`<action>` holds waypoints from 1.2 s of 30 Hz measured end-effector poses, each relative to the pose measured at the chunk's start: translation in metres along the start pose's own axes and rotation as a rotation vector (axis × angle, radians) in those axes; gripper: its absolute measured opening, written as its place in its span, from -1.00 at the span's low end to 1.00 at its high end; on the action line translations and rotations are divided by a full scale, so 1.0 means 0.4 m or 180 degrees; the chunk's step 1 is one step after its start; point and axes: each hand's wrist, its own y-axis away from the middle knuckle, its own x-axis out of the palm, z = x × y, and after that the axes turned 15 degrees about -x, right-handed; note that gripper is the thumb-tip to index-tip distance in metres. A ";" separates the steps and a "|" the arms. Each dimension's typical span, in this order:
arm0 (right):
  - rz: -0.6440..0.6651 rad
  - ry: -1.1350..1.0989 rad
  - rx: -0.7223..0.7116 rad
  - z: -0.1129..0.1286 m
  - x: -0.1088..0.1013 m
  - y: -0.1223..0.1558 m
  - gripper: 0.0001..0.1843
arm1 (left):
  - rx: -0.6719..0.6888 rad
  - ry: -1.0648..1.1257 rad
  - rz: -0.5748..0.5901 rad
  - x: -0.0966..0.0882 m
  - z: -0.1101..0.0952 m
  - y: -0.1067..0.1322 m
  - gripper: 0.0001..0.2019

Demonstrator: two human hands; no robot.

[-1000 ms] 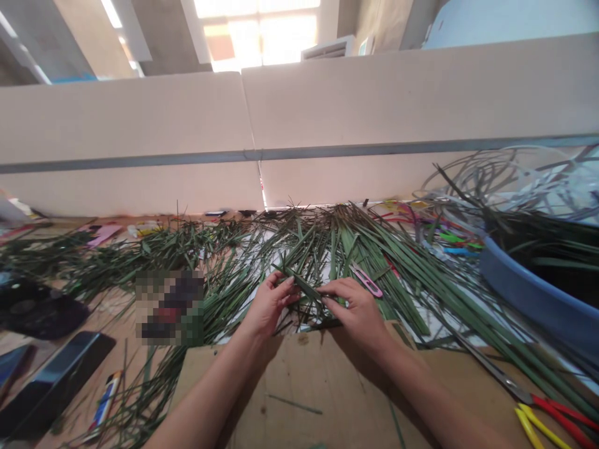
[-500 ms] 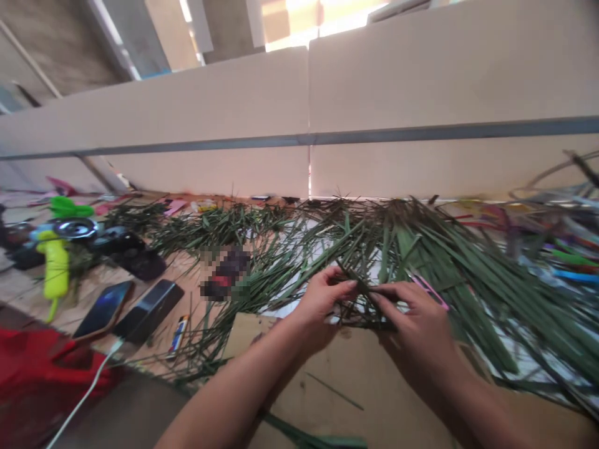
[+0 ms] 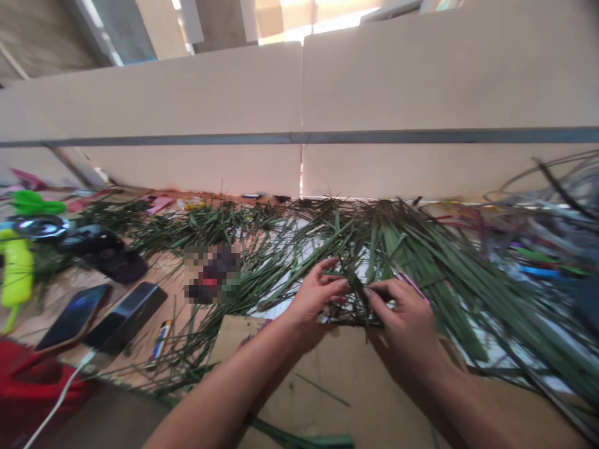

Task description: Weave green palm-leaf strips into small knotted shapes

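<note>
My left hand and my right hand meet over the far edge of a brown cardboard sheet. Both pinch the same small piece of folded green palm leaf strips, fingers curled round it. A wide heap of long green leaf strips lies just beyond and to the right of the hands. A pink utility knife shows partly behind my right hand.
To the left lie two dark phones, a lighter, a black object and a yellow-green toy. Red cloth with a white cable is bottom left. A beige partition wall backs the table.
The view swung left, then slightly back right. Both hands stay together on the folded leaf piece, their fingers shifting slightly on it.
</note>
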 end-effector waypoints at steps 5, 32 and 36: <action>-0.0389 -0.0015 0.0290 0.017 -0.008 -0.011 -0.81 | -0.0090 -0.0078 -0.0026 0.013 0.007 0.002 -0.44; -0.0624 -0.1126 0.0721 0.024 -0.022 -0.031 -0.85 | -0.0705 -0.0428 0.0176 0.092 0.008 0.093 -0.60; -0.0545 -0.1138 0.0714 0.023 -0.017 -0.029 -0.85 | -0.0405 -0.0570 0.0016 0.089 0.020 0.070 -0.60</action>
